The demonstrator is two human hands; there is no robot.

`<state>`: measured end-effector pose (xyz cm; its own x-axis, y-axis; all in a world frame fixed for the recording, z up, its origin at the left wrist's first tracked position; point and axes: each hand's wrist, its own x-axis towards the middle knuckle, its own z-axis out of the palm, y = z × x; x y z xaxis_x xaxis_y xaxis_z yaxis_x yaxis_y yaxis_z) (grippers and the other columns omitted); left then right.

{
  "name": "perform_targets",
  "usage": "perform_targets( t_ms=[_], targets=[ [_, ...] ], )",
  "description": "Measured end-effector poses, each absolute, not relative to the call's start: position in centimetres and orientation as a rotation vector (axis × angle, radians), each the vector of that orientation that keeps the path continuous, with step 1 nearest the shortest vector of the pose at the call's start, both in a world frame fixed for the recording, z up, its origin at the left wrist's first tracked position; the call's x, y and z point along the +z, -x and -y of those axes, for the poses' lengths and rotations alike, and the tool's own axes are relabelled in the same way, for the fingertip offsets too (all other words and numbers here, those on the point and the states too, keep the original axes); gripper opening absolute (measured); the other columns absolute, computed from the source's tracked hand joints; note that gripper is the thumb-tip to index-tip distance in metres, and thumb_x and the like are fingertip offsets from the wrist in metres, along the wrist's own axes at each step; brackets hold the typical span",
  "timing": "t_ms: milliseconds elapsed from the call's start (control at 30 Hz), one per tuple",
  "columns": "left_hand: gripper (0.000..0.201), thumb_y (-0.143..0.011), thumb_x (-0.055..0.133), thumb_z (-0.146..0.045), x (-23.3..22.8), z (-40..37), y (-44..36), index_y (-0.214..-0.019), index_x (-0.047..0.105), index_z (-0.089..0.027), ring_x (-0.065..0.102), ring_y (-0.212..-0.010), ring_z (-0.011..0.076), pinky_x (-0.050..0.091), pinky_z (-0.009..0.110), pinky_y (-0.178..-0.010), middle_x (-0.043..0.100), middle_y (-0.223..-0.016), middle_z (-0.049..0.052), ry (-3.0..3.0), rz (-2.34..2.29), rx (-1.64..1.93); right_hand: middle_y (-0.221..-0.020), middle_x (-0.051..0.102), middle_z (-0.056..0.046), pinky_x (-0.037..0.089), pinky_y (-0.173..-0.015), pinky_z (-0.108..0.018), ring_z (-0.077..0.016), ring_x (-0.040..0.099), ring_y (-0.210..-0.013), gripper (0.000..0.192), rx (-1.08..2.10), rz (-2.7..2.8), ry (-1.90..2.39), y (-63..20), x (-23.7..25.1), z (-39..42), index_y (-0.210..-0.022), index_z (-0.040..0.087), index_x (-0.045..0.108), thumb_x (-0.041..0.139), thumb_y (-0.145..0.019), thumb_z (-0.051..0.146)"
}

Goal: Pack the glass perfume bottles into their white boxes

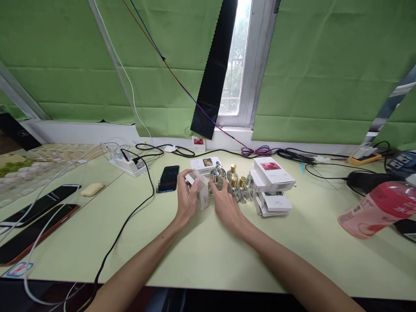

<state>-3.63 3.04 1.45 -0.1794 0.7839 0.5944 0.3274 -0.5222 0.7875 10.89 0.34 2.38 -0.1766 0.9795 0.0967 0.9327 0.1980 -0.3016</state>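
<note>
Apparently partway through: white carton (204, 198) in one hand, silver-capped glass bottle (216, 175) at the other.
Left hand (187, 197) grips the carton, flaps at its upper end seemingly open; right hand (226, 206) has thumb and fingers closed about the bottle, just beside the carton, on or over the surface (201, 251); whether it is lifted, cannot tell. Gold-capped bottles (233, 174) stand out of any packaging to its right, with a stack of white boxes (273, 174) beyond. Judged from this, bottle and carton are still apart, gold-capped bottles remain unboxed; contents of the stack hidden.
</note>
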Motion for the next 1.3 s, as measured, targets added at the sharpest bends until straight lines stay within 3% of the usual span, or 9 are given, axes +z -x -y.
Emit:
perform_targets(
  t_ms=[367,567,933,1300],
  targets=[
    [0.037,-0.088,0.064,-0.05,0.7,-3.5,3.4,-0.11,0.043,-0.029,0.056,-0.116,0.026,0.047,0.049,-0.099,0.052,-0.122,0.009,-1.69,-1.116,1.712,-0.166,0.018,-0.023,0.058,-0.074,-0.033,-0.0212,0.075,-0.086,0.075,0.212,2.231,1.715,-11.9,1.1,0.6,-0.152,0.026,0.038,0.035,-0.083,-0.005],
    [0.034,-0.087,0.064,-0.044,0.9,-3.1,3.2,-0.108,0.041,-0.029,0.057,-0.123,0.0261,0.047,0.05,-0.103,0.055,-0.13,0.01,-1.707,-1.187,1.642,-0.163,0.026,-0.023,0.058,-0.07,-0.035,-0.0224,0.074,-0.082,0.067,0.109,2.229,1.638,-12.4,0.8,0.9,-0.147,0.023,0.045,0.035,-0.085,-0.003],
    [0.043,-0.083,0.067,-0.042,1.0,-2.9,3.0,-0.111,0.038,-0.027,0.062,-0.108,0.0235,0.052,0.041,-0.091,0.057,-0.121,0.009,-1.736,-1.187,1.564,-0.159,0.034,-0.017,0.051,-0.06,-0.028,-0.0129,0.065,-0.066,0.055,0.116,2.167,1.555,-12.8,0.6,0.8,-0.13,0.021,0.056,0.036,-0.085,-0.003],
    [0.053,-0.08,0.07,-0.043,0.9,-2.9,2.9,-0.118,0.035,-0.027,0.062,-0.094,0.0202,0.053,0.034,-0.077,0.052,-0.116,0.006,-1.759,-1.14,1.49,-0.152,0.042,-0.017,0.052,-0.068,-0.029,-0.0155,0.067,-0.077,0.051,0.178,2.12,1.48,-13.2,0.6,0.4,-0.123,0.019,0.059,0.035,-0.085,-0.003]
  ],
)
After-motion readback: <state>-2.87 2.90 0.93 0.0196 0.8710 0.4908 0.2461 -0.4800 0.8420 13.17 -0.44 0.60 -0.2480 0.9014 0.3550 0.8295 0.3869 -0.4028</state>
